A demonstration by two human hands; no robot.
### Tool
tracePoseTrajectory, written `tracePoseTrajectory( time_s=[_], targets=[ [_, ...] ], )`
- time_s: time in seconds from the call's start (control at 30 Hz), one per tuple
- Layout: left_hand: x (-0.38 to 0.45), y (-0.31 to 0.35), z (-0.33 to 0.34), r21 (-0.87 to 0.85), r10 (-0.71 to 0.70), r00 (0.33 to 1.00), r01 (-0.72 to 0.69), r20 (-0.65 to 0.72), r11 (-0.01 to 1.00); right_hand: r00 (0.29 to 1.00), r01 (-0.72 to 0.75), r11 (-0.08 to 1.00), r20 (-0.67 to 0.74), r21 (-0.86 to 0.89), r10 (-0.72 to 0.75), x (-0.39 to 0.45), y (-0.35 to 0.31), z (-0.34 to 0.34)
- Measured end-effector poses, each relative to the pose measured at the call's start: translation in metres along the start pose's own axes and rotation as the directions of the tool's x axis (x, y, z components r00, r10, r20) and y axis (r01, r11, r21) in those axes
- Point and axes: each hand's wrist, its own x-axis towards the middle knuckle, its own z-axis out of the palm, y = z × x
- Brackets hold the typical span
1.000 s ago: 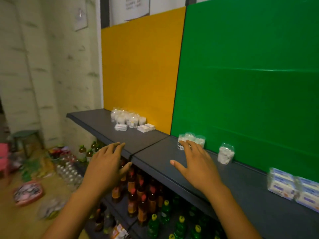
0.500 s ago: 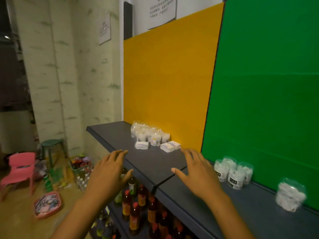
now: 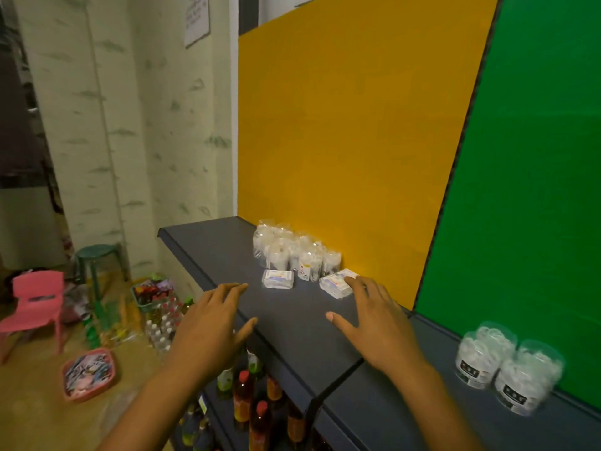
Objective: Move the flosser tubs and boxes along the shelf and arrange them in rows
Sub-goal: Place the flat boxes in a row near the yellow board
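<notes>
Right grip [image 3: 374,317] empty, box [image 3: 336,283] angled toward backboard

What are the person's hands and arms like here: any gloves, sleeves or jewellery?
Both are bare. The left hand and the right hand wear no gloves, and no rings, watch or bracelet show. Both forearms are uncovered as far as the bottom edge of the picture, with no sleeve in sight. No markings are visible on them.

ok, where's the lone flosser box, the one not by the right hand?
In the head view the lone flosser box lies flat on the grey shelf, in front of the tub cluster by the yellow panel, just beyond the left hand.
</notes>
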Motion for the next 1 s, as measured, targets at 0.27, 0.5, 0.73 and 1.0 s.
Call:
tracePoseTrajectory(
  time_s=[0.27,0.5,0.73,1.0],
  targets=[
    [0.058,-0.026,0.052,-0.119,0.087,0.994,-0.079,0.061,0.99,0.994,-0.1,0.994,0.032,-0.042,0.101,0.046,0.004,0.037],
    [0.136,-0.063,0.079,-0.199,0.145,0.987,-0.129,0.066,0.971,0.981,-0.193,0.977,0.013,-0.09,0.195,0.104,-0.004,0.066],
    [0.186,-0.09,0.131,-0.317,0.209,0.964,-0.149,0.165,0.937,0.943,-0.327,0.94,0.024,-0.099,0.331,0.136,-0.009,0.107],
    [0.21,-0.098,0.173,-0.442,0.217,0.959,-0.117,0.183,0.889,0.888,-0.453,0.888,0.046,-0.08,0.457,0.129,0.004,0.135]
  ],
)
